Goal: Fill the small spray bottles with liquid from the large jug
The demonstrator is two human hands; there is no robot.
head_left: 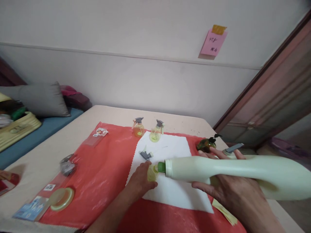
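Observation:
My left hand (139, 181) is closed around a small clear yellow bottle (152, 173) whose top has no spray head on it. My right hand (233, 189) grips a large pale green jug (199, 168) by its handle, tipped almost level. The jug's green spout (161, 167) is right at the mouth of the small bottle; any flow of liquid cannot be made out. Just behind the bottle, a loose grey spray head (145, 155) lies on a white cloth (170, 191).
Behind the cloth stand an orange spray bottle (139, 131) and a yellow-green spray bottle (155, 135). A dark pump bottle (205, 145) is beyond my right hand. On the red sheet (104, 168) at left are a round lid (63, 199) and a grey crumpled item (68, 166).

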